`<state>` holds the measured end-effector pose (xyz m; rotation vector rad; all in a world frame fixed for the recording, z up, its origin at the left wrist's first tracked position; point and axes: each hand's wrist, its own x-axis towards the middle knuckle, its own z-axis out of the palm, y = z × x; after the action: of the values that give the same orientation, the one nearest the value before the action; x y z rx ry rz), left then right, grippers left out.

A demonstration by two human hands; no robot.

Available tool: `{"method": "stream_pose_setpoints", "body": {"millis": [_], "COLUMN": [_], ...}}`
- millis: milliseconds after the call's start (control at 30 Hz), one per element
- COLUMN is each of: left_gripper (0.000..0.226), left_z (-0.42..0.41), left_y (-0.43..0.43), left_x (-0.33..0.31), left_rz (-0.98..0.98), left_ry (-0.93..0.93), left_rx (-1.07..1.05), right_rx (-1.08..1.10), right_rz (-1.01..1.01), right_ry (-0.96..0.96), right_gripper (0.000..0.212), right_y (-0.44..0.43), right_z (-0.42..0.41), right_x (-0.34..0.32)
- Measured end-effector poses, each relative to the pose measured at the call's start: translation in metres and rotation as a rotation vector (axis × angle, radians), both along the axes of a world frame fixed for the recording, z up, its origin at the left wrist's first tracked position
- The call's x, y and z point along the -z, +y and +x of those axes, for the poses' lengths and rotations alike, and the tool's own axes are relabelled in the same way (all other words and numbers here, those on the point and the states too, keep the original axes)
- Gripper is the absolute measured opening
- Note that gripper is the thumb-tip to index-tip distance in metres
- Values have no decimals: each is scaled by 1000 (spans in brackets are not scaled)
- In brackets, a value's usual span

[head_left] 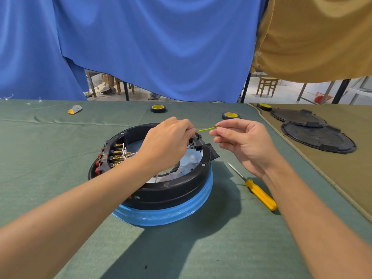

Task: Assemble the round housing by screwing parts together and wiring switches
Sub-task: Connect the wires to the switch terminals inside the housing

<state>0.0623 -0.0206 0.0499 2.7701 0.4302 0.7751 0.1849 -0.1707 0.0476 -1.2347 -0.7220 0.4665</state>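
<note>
Right hand [241, 143] pinches the brass-tipped free end of a twisted yellow-green wire [205, 129] between thumb and forefinger, with the other fingers loosely curled. Left hand [171, 141] grips the wire's other end with curled fingers, just above a black switch block [196, 143] on the far right of the rim. The wire runs between the two hands, above the round housing [171, 190]. The housing sits on the green table cover [60, 137], a black ring on a blue-filmed base [181, 213].

The wiring looks partly done. On the left of the rim a row of red switches [98, 163] is seated, and white wires [126, 153] run to their brass terminals [117, 156]. The right-hand block shows a terminal with a reddish lead, but the yellow-green wire's free end is joined to nothing yet. Seating that end appears to be the step in hand.

Closing up seems to be what remains. A yellow-handled screwdriver [260, 195] lies unused just right of the housing. Two black round covers [318, 137] rest well apart on the tan cloth [342, 178], not fitted. Three rolls of black tape [158, 108] stand near the table's far edge.
</note>
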Motion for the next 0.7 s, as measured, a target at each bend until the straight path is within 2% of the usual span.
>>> {"method": "stream_pose_setpoints", "body": {"millis": [133, 267, 433, 567, 700], "left_gripper": [24, 25, 25, 20, 23], "left_z": [0, -2, -4, -5, -2], "left_y": [-1, -3, -4, -2, 0], "left_x": [2, 1, -3, -2, -1], "left_rz": [-20, -13, -6, -18, 21], "left_ry": [6, -84, -169, -218, -169], "left_rx": [31, 95, 180, 164, 86], "right_rx": [106, 163, 186, 251, 289], "right_rz": [-30, -25, -24, -47, -91], "right_ry": [-59, -140, -268, -298, -253], "right_gripper": [8, 6, 14, 12, 15], "right_y": [4, 9, 19, 22, 23], "right_z": [-3, -11, -25, -27, -28], "right_x": [3, 5, 10, 12, 16]}}
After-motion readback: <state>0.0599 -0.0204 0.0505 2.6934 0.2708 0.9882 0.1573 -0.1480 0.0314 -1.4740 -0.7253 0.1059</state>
